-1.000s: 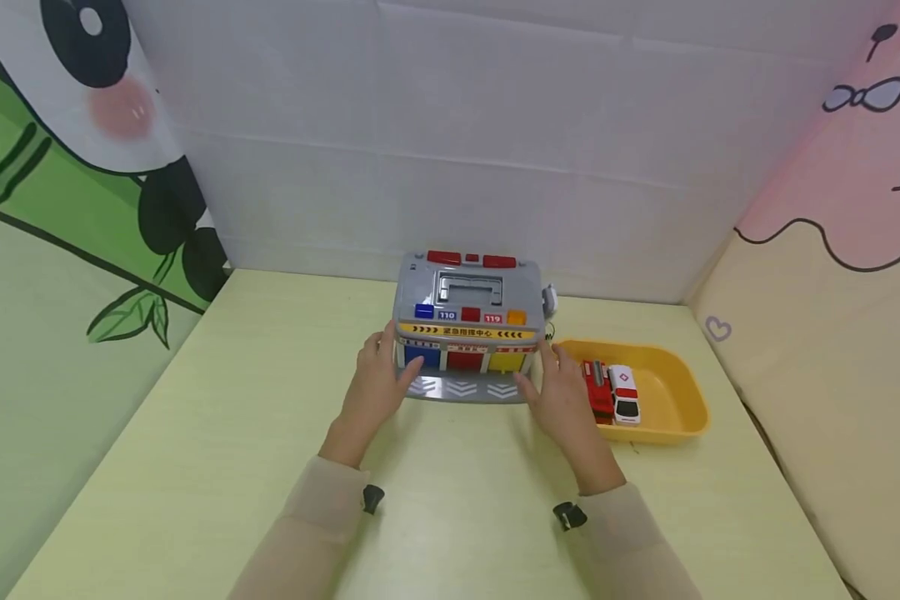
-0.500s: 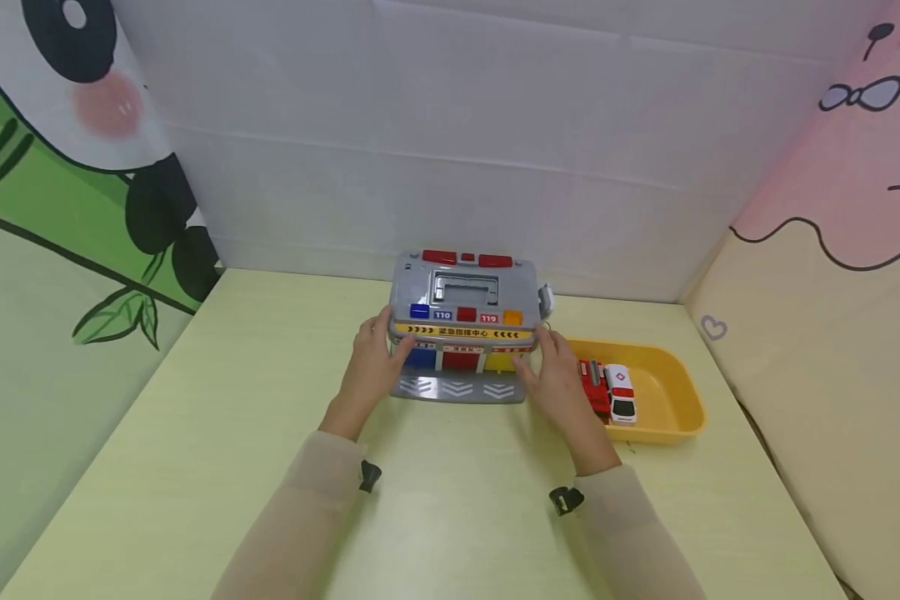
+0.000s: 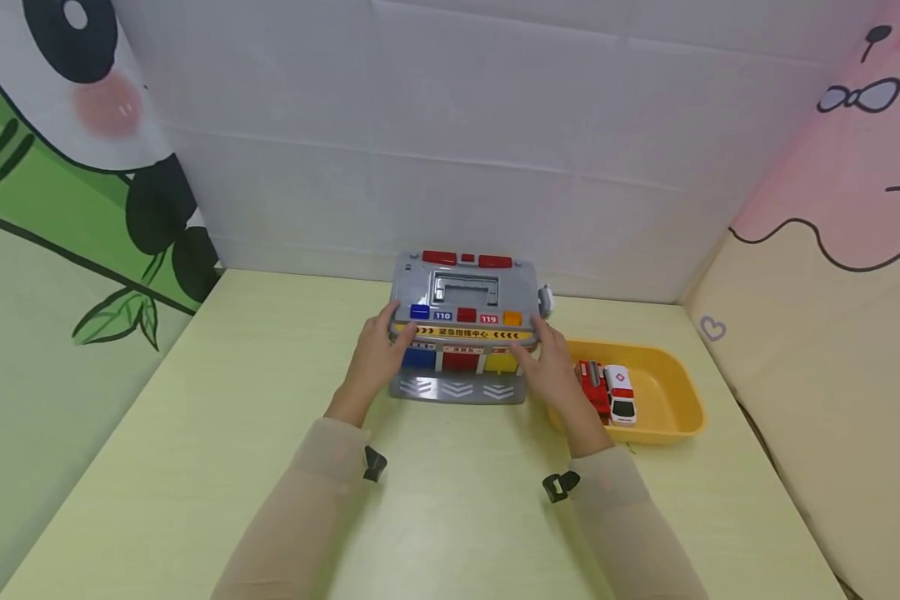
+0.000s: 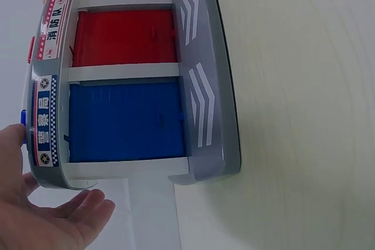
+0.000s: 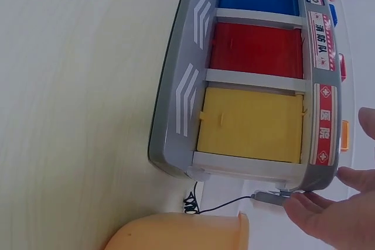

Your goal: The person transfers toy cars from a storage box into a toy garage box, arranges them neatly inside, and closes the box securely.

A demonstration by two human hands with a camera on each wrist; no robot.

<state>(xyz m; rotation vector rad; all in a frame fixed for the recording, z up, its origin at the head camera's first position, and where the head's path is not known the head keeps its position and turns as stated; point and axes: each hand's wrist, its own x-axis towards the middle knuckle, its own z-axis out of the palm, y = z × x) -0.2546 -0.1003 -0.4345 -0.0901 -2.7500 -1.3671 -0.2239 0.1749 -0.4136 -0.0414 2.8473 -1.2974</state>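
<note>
A grey toy emergency station [image 3: 412, 287] stands on the table with its roof handle folded down. Blue, red and yellow doors line its front, all closed. My left hand [image 3: 371, 358] holds the left end of the roof, thumb at the front edge. In the left wrist view that hand [image 4: 41, 221] has its fingers below the roof's overhang. My right hand [image 3: 555, 375] holds the opposite end, thumb on the yellow strip. Seen from the right wrist, this hand's [image 5: 345, 215] fingers overlap a grey handset [image 5: 269, 197] on the station's side.
To the right stands a yellow tray [image 3: 675, 400] holding a red toy fire truck [image 3: 592, 385] and a white toy ambulance [image 3: 620, 392]. A black coiled cord [image 5: 192, 204] hangs from the handset. A white sheet [image 3: 495, 150] rises close behind the station.
Both hands have slid slightly up the station's ends, and the thumbs have risen from the door level to the roof edge. The station sits in place; the head view has shifted slightly.
</note>
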